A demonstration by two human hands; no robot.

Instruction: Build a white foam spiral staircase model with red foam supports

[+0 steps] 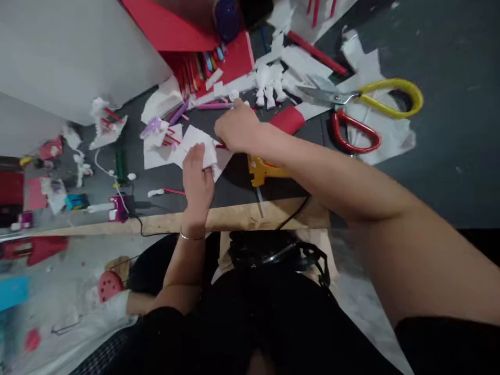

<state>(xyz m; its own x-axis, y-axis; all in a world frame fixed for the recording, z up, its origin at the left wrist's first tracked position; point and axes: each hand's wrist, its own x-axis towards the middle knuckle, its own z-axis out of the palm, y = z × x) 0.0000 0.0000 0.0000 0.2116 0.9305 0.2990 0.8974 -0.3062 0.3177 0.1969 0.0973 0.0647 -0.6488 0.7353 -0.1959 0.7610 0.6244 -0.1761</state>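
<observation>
My left hand (198,177) is closed over a folded piece of white paper (209,153), its fingers pressing on top near the table's front edge. My right hand (238,127) sits just beyond and to the right, fingers curled. A dark red stick (221,146) shows below that hand; whether it is gripped or lies on the paper I cannot tell. Close under my right forearm lies a yellow glue gun (269,171), a pale glue stick (260,202) by it. A purple marker (214,106) lies behind my right hand.
Large scissors (375,99) with yellow and red handles lie open on white scraps at right. A small white figure (269,83) and a red roll (289,120) lie further back. Leftward are a purple glue gun (117,209) with a cord and a white-tipped red stick (174,191). Another person's sleeve (113,312) shows lower left.
</observation>
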